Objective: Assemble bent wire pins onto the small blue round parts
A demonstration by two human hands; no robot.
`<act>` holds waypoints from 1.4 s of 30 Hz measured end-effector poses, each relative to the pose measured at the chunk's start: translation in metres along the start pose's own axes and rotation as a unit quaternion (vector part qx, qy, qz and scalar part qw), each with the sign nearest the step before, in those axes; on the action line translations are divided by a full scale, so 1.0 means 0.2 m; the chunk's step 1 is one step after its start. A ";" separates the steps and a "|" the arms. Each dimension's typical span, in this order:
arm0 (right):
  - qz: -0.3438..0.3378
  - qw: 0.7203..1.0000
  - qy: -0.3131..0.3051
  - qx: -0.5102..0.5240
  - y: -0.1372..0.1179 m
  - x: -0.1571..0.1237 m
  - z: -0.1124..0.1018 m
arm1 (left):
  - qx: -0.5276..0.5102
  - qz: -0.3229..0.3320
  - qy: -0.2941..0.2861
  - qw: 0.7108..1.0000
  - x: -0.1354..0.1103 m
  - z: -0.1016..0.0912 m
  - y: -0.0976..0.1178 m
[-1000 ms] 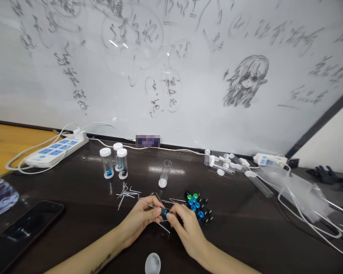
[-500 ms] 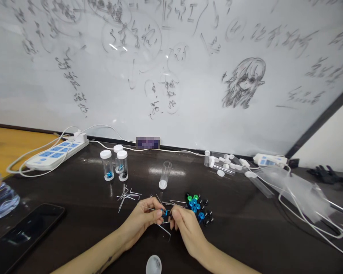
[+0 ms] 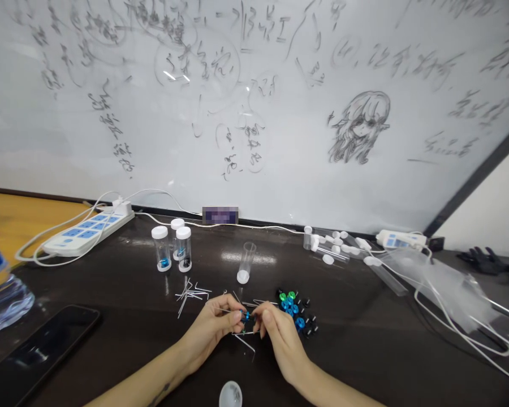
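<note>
My left hand (image 3: 219, 323) pinches a small blue screw (image 3: 246, 316) between thumb and fingertips, and a thin metal rod runs back through the same grip. Close against the screw's dark end is my right hand (image 3: 279, 332), its fingers curled together; whatever lies inside them is hidden. L-shaped metal keys (image 3: 245, 345) lie on the table under and behind the hands. A pile of small screws with blue, green and black heads (image 3: 292, 308) lies just right of my right hand. More thin bent keys (image 3: 189, 293) are heaped to the left.
Three capped clear tubes (image 3: 184, 250) stand at the back left, and an uncapped tube (image 3: 246, 264) stands behind the hands. Nearby are a phone (image 3: 42, 350), a water bottle (image 3: 2, 288), a power strip (image 3: 80, 233), a white cap (image 3: 231, 394), and loose tubes and caps (image 3: 335, 246).
My right fingers have loosened and shifted slightly at the screw's dark end. My left hand keeps its pinch. The whole view has moved a little.
</note>
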State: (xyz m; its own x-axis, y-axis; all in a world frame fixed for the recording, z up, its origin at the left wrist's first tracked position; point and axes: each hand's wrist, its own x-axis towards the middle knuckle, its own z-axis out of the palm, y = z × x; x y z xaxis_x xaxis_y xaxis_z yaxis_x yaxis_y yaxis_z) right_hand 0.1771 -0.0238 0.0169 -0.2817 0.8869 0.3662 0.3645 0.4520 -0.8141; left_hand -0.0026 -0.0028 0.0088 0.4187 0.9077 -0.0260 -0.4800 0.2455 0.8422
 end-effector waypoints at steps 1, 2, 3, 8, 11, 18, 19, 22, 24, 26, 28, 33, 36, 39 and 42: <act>0.003 1.000 -0.003 -0.002 0.00 0.00 0.00 | 0.001 -0.001 -0.002 1.000 0.00 0.00 0.00; 0.005 1.000 -0.007 -0.004 0.01 0.00 0.01 | 0.001 -0.002 -0.004 1.000 0.00 0.00 0.00; 0.007 1.000 -0.010 -0.006 0.01 0.00 0.01 | 0.002 -0.004 -0.007 1.000 0.00 0.00 0.00; 0.031 0.999 -0.007 0.003 0.04 -0.01 0.01 | -0.008 -0.008 -0.002 1.000 0.00 0.00 0.00; 0.036 0.999 0.004 0.009 0.03 -0.02 0.01 | -0.022 -0.012 0.015 1.000 0.00 0.00 0.01; 0.007 0.999 0.031 0.015 -0.01 -0.01 0.00 | -0.031 -0.009 0.038 0.999 0.00 0.03 0.02; 0.004 1.000 0.024 0.009 -0.01 -0.01 0.00 | -0.034 -0.008 0.037 0.999 0.00 0.03 0.02; 0.003 1.000 0.004 -0.005 -0.01 0.00 0.01 | -0.037 -0.009 0.031 0.999 0.00 0.02 0.01; 0.005 1.000 -0.003 -0.014 0.00 -0.01 0.01 | -0.030 -0.009 0.026 0.999 0.00 0.01 0.01; 0.008 1.000 -0.009 -0.022 0.01 -0.01 0.02 | -0.024 -0.012 0.020 0.999 0.00 0.00 0.00; 0.011 0.999 -0.015 -0.027 0.02 -0.01 0.02 | -0.021 -0.017 0.016 1.000 0.00 0.00 0.01; 0.011 0.999 -0.018 -0.035 0.01 -0.01 0.02 | -0.003 -0.017 0.024 1.000 -0.01 0.02 0.01; 0.010 1.000 -0.015 -0.024 0.00 -0.02 0.02 | 0.012 -0.015 0.024 1.000 -0.01 0.02 0.01; 0.016 0.999 0.028 -0.001 0.00 -0.03 0.01 | 0.013 -0.015 0.029 0.999 -0.01 0.01 0.00; 0.012 0.999 0.035 0.001 -0.02 -0.03 0.01 | 0.005 -0.014 0.031 0.999 0.00 0.00 0.00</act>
State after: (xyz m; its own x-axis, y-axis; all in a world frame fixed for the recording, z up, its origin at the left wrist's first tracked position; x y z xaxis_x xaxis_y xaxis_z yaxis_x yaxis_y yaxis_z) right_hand 0.1758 -0.0301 0.0166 -0.2099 0.9017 0.3780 0.3679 0.4310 -0.8240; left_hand -0.0023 -0.0027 0.0085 0.3842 0.9195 -0.0831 -0.4612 0.2691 0.8455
